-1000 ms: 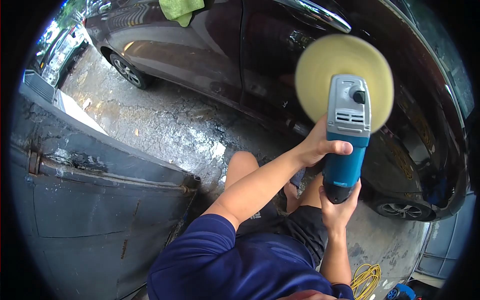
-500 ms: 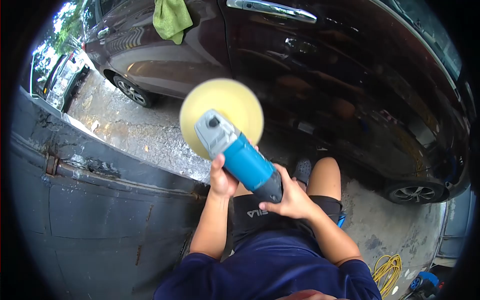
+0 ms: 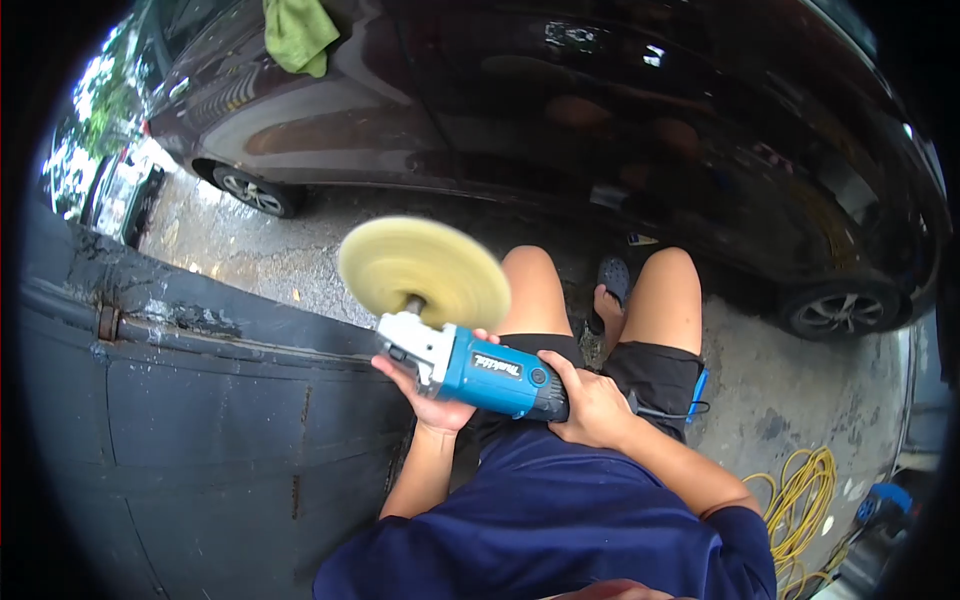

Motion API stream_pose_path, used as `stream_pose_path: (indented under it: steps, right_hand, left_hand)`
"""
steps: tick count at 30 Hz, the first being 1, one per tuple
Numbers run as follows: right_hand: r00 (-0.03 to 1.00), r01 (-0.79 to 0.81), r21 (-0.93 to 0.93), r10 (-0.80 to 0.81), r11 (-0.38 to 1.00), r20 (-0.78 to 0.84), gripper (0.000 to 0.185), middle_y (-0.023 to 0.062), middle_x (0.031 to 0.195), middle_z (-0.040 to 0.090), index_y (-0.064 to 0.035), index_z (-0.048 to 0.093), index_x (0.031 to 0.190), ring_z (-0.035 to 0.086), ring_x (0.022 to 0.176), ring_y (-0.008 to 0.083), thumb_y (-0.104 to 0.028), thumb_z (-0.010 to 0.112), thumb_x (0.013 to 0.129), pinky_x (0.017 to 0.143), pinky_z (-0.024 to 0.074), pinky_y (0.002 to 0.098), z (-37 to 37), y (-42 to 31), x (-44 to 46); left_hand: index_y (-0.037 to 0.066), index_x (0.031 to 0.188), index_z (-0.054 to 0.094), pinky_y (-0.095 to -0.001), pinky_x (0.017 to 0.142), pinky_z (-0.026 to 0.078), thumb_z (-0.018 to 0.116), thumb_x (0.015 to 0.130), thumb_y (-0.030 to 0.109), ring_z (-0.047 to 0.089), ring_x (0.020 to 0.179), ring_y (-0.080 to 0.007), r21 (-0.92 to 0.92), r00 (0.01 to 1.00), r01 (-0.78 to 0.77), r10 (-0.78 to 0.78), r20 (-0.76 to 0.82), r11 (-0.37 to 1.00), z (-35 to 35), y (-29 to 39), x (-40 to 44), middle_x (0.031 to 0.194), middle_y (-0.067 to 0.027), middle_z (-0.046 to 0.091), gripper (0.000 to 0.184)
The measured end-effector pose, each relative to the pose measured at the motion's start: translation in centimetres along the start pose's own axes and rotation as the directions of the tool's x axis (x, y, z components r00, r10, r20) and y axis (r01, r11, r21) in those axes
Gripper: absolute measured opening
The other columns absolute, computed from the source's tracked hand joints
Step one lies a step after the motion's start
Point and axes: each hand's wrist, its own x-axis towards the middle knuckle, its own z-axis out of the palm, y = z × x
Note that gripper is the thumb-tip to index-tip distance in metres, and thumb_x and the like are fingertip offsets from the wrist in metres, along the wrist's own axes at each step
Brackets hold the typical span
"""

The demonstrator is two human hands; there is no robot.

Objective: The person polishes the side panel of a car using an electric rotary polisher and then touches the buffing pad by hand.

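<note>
Across my lap lies a teal and black car polisher (image 3: 495, 372), held in both hands. Its round yellow pad (image 3: 425, 265) is blurred as if spinning and tilts up toward the car, apart from the paint. My left hand (image 3: 435, 402) supports the polisher from below, behind its silver head. Around the black rear end my right hand (image 3: 592, 405) is wrapped, with a dark cord (image 3: 672, 410) coming out beside it. Beyond the pad stands a dark maroon car (image 3: 540, 110); a green cloth (image 3: 298, 35) hangs on its side at upper left.
A dark metal gate or wall (image 3: 220, 430) runs close along my left. On the concrete at lower right lies a coiled yellow cord (image 3: 805, 500), near a blue and black object (image 3: 880, 505). Another vehicle (image 3: 125, 205) stands farther off at left.
The polisher has come down and closer to my body, turned so its label shows and its pad tips upward. My view has shifted lower, showing more of my legs.
</note>
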Motion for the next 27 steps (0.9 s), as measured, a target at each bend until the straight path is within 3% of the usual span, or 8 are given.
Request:
stream_pose_path:
  steps: [8,13,16,17,20,22,24,27]
  right_hand:
    - [0.994,-0.027,-0.036,0.031,0.999,0.104,0.095,0.0251,0.113,0.072,-0.0114,0.032,0.153,0.072,0.104,0.0453,-0.015,0.082,0.072,0.087,0.0577,0.0530,0.3,-1.2,-1.0]
    - [0.998,0.000,0.066,0.003,0.998,-0.056,0.090,0.0267,0.115,0.072,-0.0112,0.033,0.150,0.071,0.104,0.0464,-0.013,0.079,0.073,0.086,0.0579,0.0547,1.3,-0.8,-1.8]
    - [0.985,0.041,0.120,-0.020,0.992,-0.171,0.087,0.0270,0.112,0.072,-0.0111,0.033,0.151,0.071,0.103,0.0485,-0.012,0.077,0.075,0.086,0.0577,0.0569,1.8,-0.3,-2.2]
    - [0.985,0.042,0.126,-0.020,0.991,-0.173,0.087,0.0271,0.112,0.072,-0.0111,0.032,0.151,0.071,0.102,0.0485,-0.011,0.076,0.075,0.086,0.0577,0.0570,2.0,0.0,-2.4]
    - [0.982,0.106,0.169,-0.076,0.980,-0.175,0.089,0.0264,0.113,0.071,-0.0117,0.032,0.152,0.071,0.103,0.0478,-0.013,0.078,0.075,0.087,0.0574,0.0564,2.7,0.9,-2.2]
    - [0.994,0.082,0.200,-0.065,0.976,-0.090,0.093,0.0267,0.112,0.071,-0.0120,0.030,0.152,0.071,0.103,0.0473,-0.012,0.078,0.073,0.088,0.0566,0.0564,2.1,0.6,-2.3]
    - [0.992,0.102,0.199,-0.084,0.975,-0.099,0.093,0.0266,0.111,0.071,-0.0119,0.029,0.152,0.071,0.103,0.0471,-0.011,0.078,0.073,0.088,0.0564,0.0563,2.5,0.8,-2.2]
    - [0.994,0.105,0.199,-0.099,0.974,-0.041,0.096,0.0268,0.108,0.072,-0.0107,0.028,0.152,0.071,0.100,0.0475,-0.011,0.080,0.071,0.086,0.0562,0.0569,3.0,1.3,-1.6]
  left_hand:
    - [0.010,0.128,0.066,-0.0612,0.126,0.029,0.051,0.099,0.066,0.057,0.130,-0.0353,0.005,0.995,0.063,-0.064,0.079,0.998,-2.3,0.2,-3.1,0.126,-0.0103,0.069,0.064]
    - [0.008,0.140,0.060,-0.0614,0.124,0.031,0.056,0.093,0.075,0.052,0.137,-0.0450,0.244,0.987,0.033,-0.070,0.146,0.969,-1.0,2.5,-2.4,0.135,-0.0172,0.064,0.083]
    - [0.006,0.135,0.061,-0.0544,0.088,0.063,0.054,0.103,0.048,0.071,0.108,-0.0382,0.373,0.795,-0.166,0.348,-0.498,0.913,-5.7,5.7,-1.5,0.122,-0.0238,0.069,0.054]
    - [0.006,0.137,0.057,-0.0514,0.084,0.064,0.051,0.103,0.059,0.071,0.106,-0.0360,0.628,0.768,-0.176,0.505,-0.394,0.758,-8.4,7.1,-0.5,0.117,-0.0228,0.069,0.063]
    - [0.009,0.140,0.052,-0.0541,0.095,0.057,0.048,0.098,0.077,0.063,0.119,-0.0344,0.510,0.864,-0.081,0.315,-0.392,0.857,-12.2,14.0,1.9,0.140,-0.0165,0.058,0.080]
    - [0.011,0.143,0.052,-0.0557,0.101,0.054,0.049,0.098,0.077,0.061,0.124,-0.0346,0.466,0.750,-0.005,0.312,-0.584,0.885,-8.7,14.5,3.5,0.142,-0.0151,0.058,0.080]
    - [0.014,0.157,0.044,-0.0561,0.106,0.052,0.051,0.098,0.076,0.056,0.133,-0.0342,0.751,0.644,-0.121,0.627,-0.438,0.650,-8.8,13.2,4.3,0.153,-0.0163,0.052,0.086]
    - [0.011,0.162,0.034,-0.0574,0.113,0.047,0.056,0.096,0.075,0.050,0.140,-0.0337,0.662,0.903,-0.204,0.400,-0.158,0.722,-8.5,15.3,2.2,0.156,-0.0157,0.048,0.094]
